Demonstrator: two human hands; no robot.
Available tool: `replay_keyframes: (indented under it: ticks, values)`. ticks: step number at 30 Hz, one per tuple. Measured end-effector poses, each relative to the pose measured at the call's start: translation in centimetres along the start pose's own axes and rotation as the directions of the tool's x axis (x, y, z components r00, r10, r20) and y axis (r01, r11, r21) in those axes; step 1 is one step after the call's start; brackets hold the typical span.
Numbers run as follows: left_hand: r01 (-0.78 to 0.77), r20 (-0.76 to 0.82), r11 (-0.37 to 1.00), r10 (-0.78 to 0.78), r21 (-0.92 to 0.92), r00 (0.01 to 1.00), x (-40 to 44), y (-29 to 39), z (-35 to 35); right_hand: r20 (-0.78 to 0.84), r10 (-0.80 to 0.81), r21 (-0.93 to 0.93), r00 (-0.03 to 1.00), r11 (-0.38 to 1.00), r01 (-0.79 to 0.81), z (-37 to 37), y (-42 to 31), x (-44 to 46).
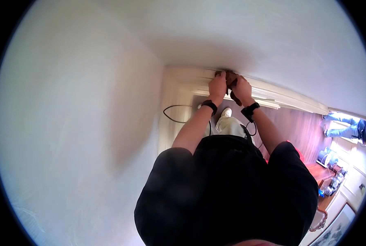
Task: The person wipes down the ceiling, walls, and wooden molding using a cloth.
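The brown cloth [231, 77], as it appears to be, is bunched against the pale ledge [281, 92], towards the end nearer the corner, with one darker fold hanging over the ledge's near side. The left hand [218, 87] and the right hand [243, 88] are both closed around it, side by side over the ledge, knuckles up and a narrow span of fabric between them. Judging by its creases and droop, it should be light, soft and limp, not fragile, and unlikely to slip from a firm pinch; it would give no stiffness of its own, so a hold on the gathered bulk near its middle seems surer than one on the dangling fold. Whether it is damp cannot be told. The fingertips and the cloth's underside are hidden by the hands and by the shadow where the ledge meets the wall [273, 49], so how firmly it presses there is unclear, and a second object wrapped inside cannot be ruled out. A dark cord [165, 111] loops out beside the ledge's corner end, its ends lost from sight. Beyond the ledge's far end, another person's legs [342, 126] are cut off by the lens edge, and the small items on the counter [317, 169] blur together.
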State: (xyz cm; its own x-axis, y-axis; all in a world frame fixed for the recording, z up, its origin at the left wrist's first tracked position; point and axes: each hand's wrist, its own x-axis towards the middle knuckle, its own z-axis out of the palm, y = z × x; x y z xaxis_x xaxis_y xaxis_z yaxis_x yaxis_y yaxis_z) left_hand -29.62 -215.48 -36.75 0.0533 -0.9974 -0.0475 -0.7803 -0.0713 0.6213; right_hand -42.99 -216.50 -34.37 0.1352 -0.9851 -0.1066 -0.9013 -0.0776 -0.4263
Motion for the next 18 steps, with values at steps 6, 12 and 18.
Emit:
replay_keyframes:
  ticks: [6, 12, 18]
  values:
    - [-0.033, 0.081, 0.999, 0.036, -0.035, 0.996, 0.2, 3.1, 1.4, 0.006, 0.074, 0.060, 0.997, 0.995, -0.074, -2.9, 2.5, -1.0]
    - [0.106, 0.116, 0.993, -0.099, -0.053, 0.988, -0.7, 1.5, -3.4, 0.016, -0.011, -0.005, 1.000, 1.000, 0.011, -1.8, -1.7, -0.5]
    - [0.114, -0.042, 0.993, -0.115, -0.027, 0.992, -2.3, 4.5, -0.2, 0.106, -0.101, 0.040, 0.989, 0.995, 0.097, -1.8, 2.9, -0.3]
